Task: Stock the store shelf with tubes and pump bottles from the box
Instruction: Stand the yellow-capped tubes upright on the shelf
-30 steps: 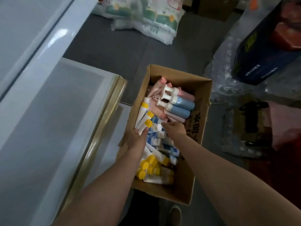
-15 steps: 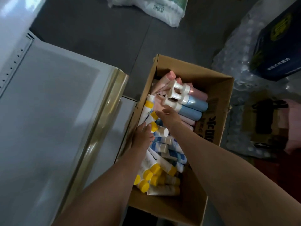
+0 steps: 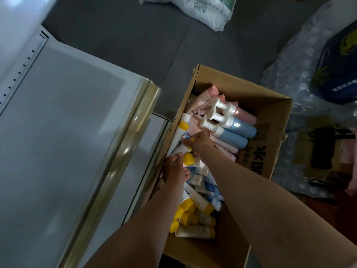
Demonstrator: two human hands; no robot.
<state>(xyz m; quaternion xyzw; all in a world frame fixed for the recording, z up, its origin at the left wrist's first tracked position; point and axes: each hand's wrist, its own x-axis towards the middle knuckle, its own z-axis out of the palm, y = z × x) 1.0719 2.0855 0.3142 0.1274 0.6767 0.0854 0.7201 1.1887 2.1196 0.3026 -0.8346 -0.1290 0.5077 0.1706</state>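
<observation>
Both your hands are down inside the open brown cardboard box (image 3: pixel 270 132) that sits on the dark grey floor (image 3: pixel 135 35), just beside the white metal store shelf with its gold-coloured front edge (image 3: pixel 123 151). Your left hand (image 3: pixel 174 169) lies against the box's left wall, its fingers curled round a white tube with a yellow cap (image 3: pixel 186 158). Your right hand (image 3: pixel 200 141) reaches a little farther in, its fingertips pinching at another white yellow-capped tube (image 3: pixel 178 135) that leans on the same wall; how firmly it holds, you cannot tell from here. Farther back in the box lie the blue and pink pump bottles with white pump heads (image 3: pixel 236 130), on their sides atop pale pink tubes (image 3: pixel 208 95). Nearer to you are white-and-blue tubes (image 3: pixel 209 187) and a heap of more yellow-capped tubes (image 3: pixel 195 215). Beyond the box lies a white plastic sack (image 3: pixel 208 10); to its right, clear shrink-wrapped bottles (image 3: pixel 293 74) and a dark blue carton (image 3: pixel 338 74).
</observation>
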